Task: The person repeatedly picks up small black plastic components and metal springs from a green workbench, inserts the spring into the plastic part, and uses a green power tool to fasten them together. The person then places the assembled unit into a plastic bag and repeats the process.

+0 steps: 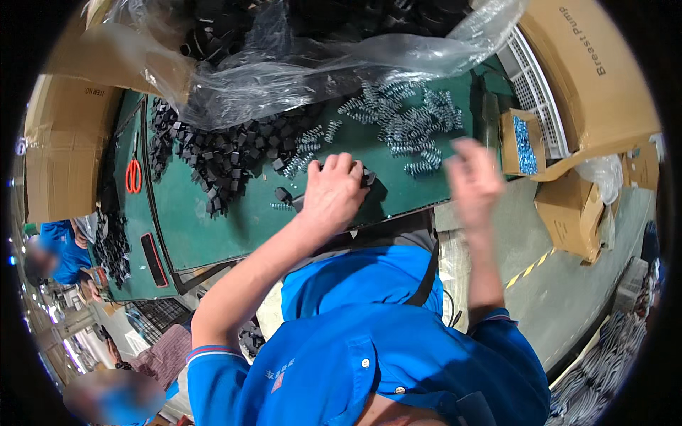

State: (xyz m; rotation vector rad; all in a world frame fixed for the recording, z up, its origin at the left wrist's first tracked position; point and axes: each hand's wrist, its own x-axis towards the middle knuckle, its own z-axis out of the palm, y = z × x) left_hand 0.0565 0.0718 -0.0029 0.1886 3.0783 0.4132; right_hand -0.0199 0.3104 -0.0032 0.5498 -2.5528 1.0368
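Note:
My left hand is curled over a black plastic part on the near side of the green table; most of the part is hidden under my fingers. Close to that hand lie a small black block and a single metal spring. My right hand is raised near the table's front edge, smeared by motion, so its fingers cannot be read. Beyond the hands spreads a pile of metal springs. Left of it sits a heap of small black blocks, with more springs at its right edge.
An open box lined with clear plastic holds black parts at the back. Orange-handled scissors and a black, red-edged phone-like object lie left. At right are a small box of blue pieces and a white crate. Co-workers sit left.

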